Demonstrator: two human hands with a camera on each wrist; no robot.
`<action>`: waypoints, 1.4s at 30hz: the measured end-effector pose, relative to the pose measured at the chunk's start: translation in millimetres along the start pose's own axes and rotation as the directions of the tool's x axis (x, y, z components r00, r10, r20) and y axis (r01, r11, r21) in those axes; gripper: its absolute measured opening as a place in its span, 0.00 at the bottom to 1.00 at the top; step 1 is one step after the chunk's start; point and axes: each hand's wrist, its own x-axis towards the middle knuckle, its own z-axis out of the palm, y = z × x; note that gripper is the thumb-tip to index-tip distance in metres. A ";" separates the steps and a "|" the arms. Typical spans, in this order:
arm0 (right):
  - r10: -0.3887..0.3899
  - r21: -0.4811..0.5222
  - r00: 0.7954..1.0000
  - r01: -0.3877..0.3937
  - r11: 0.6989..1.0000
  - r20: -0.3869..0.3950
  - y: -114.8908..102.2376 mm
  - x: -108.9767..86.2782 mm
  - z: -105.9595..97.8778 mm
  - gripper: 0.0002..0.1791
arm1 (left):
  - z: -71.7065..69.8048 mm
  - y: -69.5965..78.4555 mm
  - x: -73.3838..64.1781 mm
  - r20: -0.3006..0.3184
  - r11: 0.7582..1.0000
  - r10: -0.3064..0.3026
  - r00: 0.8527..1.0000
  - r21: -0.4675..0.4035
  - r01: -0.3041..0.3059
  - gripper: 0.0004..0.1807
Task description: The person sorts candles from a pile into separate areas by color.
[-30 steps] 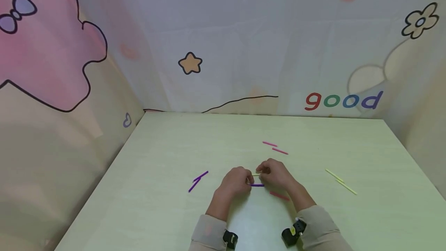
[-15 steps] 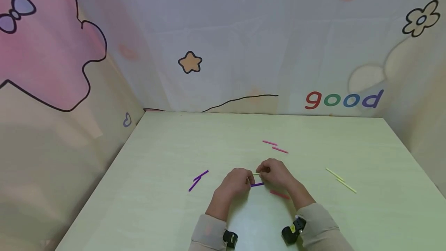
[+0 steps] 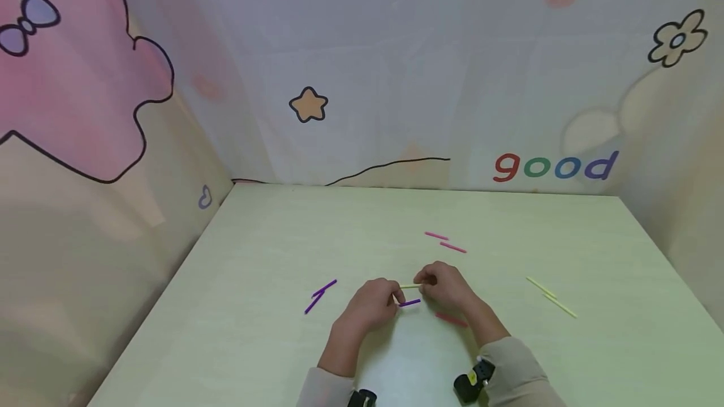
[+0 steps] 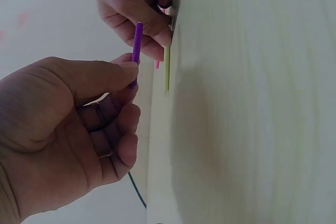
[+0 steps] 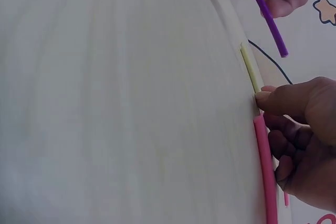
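Note:
My left hand pinches a short purple stick between thumb and fingertips. In the left wrist view the purple stick is raised off the table, one end pointing up past the thumb. Across from it my right hand pinches one end of a yellow stick, which lies low along the tabletop. Its other end points toward the left hand. A pinkish-red stick lies on the table just below the right hand and looms large in the right wrist view.
Two purple sticks lie crossed to the left on the pale table. Two pink sticks lie farther back, and two yellow sticks rest at the right. A printed cloth hangs behind the table.
My left hand has shifted left, away from the right hand, taking the purple stick along. More of the yellow stick shows between the hands now. The right hand stays nearly still.

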 end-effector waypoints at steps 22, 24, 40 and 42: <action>-0.035 -0.008 0.999 0.035 0.999 0.001 -4.5 -0.7 5.9 0.06 | -10.5 -30.3 -20.7 -0.053 0.979 -0.175 0.983 -0.115 0.168 0.07; -0.026 -0.007 1.000 0.026 1.000 0.001 -3.6 -0.7 5.9 0.06 | -12.1 -33.1 -22.0 -0.055 0.977 -0.179 0.982 -0.124 0.171 0.07; -0.033 0.009 0.999 0.033 0.999 0.001 -6.6 -2.4 5.4 0.06 | -25.9 -57.3 -36.5 -0.133 0.971 -0.211 0.968 -0.146 0.191 0.07; -0.028 0.008 1.000 0.028 1.000 0.000 -7.0 -2.6 5.7 0.06 | -26.8 -60.3 -38.1 -0.131 0.966 -0.231 0.964 -0.148 0.212 0.07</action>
